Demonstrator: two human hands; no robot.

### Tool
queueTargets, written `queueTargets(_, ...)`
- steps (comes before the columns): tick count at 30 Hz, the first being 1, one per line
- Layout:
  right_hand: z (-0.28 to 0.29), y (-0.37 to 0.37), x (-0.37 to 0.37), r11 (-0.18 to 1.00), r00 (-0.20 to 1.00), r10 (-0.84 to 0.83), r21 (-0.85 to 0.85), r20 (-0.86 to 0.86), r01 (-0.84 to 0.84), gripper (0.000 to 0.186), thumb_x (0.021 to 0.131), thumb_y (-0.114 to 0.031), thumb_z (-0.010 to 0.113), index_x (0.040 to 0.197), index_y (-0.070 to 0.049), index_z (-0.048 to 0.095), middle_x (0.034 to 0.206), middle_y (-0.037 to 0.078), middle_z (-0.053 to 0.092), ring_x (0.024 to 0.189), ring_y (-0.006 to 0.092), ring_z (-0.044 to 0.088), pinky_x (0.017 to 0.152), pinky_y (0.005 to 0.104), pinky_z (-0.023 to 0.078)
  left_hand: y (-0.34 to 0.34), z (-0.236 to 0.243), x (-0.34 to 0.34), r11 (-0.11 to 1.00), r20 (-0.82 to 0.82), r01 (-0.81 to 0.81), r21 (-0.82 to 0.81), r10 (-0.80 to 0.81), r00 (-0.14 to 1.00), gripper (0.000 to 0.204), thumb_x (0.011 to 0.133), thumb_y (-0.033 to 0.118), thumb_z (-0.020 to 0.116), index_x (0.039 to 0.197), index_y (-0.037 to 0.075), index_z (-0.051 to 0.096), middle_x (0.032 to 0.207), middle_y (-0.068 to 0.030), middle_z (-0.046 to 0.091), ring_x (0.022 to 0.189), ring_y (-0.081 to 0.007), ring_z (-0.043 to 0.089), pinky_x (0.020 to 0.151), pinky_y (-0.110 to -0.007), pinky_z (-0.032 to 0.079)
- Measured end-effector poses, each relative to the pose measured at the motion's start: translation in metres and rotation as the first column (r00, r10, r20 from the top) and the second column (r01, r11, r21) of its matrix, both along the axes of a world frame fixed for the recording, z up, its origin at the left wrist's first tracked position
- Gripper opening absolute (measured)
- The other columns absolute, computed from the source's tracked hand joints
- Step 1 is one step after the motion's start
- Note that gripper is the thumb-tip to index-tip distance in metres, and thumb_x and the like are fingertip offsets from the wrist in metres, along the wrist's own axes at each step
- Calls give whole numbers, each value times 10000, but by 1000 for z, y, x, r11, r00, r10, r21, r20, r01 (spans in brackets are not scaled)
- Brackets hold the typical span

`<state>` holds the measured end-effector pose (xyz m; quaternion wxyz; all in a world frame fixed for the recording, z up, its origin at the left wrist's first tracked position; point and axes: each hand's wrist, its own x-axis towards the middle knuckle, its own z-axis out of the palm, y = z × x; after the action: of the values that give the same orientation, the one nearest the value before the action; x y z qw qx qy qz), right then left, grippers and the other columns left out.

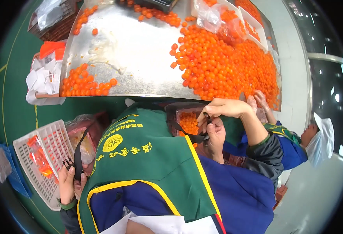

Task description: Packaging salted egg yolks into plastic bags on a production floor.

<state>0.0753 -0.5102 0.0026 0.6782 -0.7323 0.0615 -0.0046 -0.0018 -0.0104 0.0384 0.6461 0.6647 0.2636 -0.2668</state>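
Behind a broad silvery metal surface (140, 70), a green fabric apron with yellow trim (155, 136) covers the wearer's front. A flat, limp black fabric strap (195, 138) shows at both its sides: ends gathered up, yet well apart, seemingly unjoined. The left hand (66, 182) pinches one end near a black pronged plastic buckle (68, 163); the right hand (230, 108) has fingers curled at the other, beside another bare hand (216, 134), owner unclear.

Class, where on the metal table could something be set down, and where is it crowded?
The table is bare, though smeared, in the middle to its near edge, between the small left heap and big right pile. The right side, with its white trays, is crowded.
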Motion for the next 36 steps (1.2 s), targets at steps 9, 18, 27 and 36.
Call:
queueTargets(9,57,-31,127,449,178,766,317,-617,-836,338,882,-61,687,1178,90,626,1049,132,704,944,178,681,863,306,540,-9,10,3,990,-31,-133,-56,131,991,286,1031,192,469,1126,-60,566,969,-147,711,807,-173,675,725,-292,548)
queueTargets(18,63,20,91,776,503,582,251,-639,-579,298,829,-199,705,951,70,666,952,154,707,812,198,683,697,278,541,-16,17,31,970,-128,-91,-226,63,990,236,1035,194,488,1174,7,524,951,-91,708,671,-73,604,533,-180,453)
queueTargets(27,20,72,101,834,548,551,396,-629,-385,257,960,-150,590,1127,45,596,971,124,655,839,179,623,712,280,536,-48,-56,46,783,-150,-316,-536,280,948,160,1047,213,474,995,64,500,849,-19,589,573,-71,496,482,-206,398)
queueTargets(36,-3,165,109,479,270,825,361,-497,-800,224,945,-40,552,1128,74,612,957,35,641,811,79,532,749,226,462,-76,-77,66,715,-134,-111,-690,24,991,179,990,211,592,971,33,599,849,11,610,527,-5,420,386,-160,256)
